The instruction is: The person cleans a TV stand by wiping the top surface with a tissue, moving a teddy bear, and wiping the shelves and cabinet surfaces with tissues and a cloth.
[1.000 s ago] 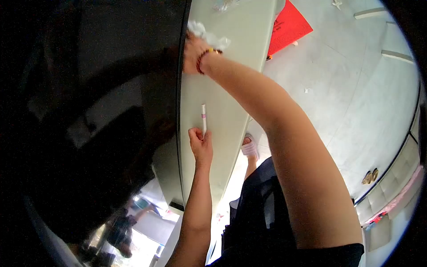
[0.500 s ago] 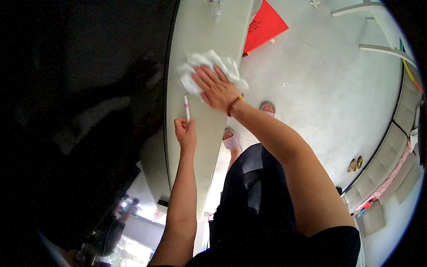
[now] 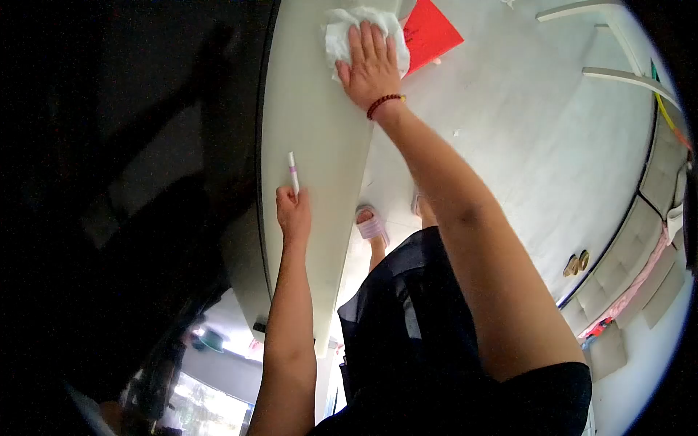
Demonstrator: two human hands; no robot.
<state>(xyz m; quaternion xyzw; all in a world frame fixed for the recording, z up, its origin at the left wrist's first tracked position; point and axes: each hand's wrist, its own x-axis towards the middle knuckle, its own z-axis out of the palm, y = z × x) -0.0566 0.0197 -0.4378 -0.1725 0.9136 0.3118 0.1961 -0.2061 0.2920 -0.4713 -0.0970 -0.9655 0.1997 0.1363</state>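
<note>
My right hand [image 3: 372, 69], with a dark red bead bracelet at the wrist, lies spread on a white cloth [image 3: 343, 36]. It presses the cloth against the pale cabinet top [image 3: 320, 123] near its far end. Lower down, over the same surface, my left hand [image 3: 293, 213] is closed round a thin white stick with a pink band [image 3: 293, 171]. The stick points away from me, and its lower end is hidden in my fingers.
A glossy black screen [image 3: 145, 145] stands along the cabinet's left side. Beyond the right edge are a red sheet [image 3: 432, 36], white chair legs [image 3: 618, 73], sandals [image 3: 576, 263] and a grey sofa [image 3: 618, 269]. My slippered feet [image 3: 371, 224] are beside the cabinet.
My right hand has moved from the screen's edge across the cabinet top to its far right part, and the cloth went with it. My left hand still holds the stick. The view has shifted.
</note>
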